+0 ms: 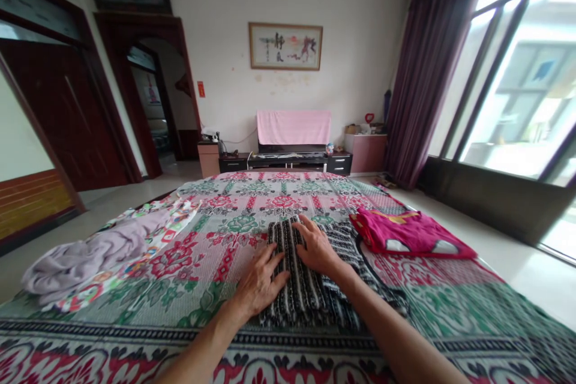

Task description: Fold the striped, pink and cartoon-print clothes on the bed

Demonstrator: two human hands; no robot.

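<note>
A black-and-white striped knit garment (297, 279) lies partly folded on the flower-patterned bed cover (238, 222). Its left part forms a narrow folded panel, while the rest spreads out to the right under my right forearm. My left hand (261, 282) rests at the left edge of that panel, fingers apart and their tips on the knit. Farther up, my right hand (318, 247) lies on the garment, fingers spread and slightly bent near its far edge. Neither hand shows a grip on the fabric.
A folded magenta garment (414, 231) lies to the right on the bed. At the left, a crumpled pale mauve cloth (85, 258) sits on a colourful printed cloth (162, 237). Beyond the bed's far edge stands a low cabinet (234, 164) with a pink cloth (293, 127) above it.
</note>
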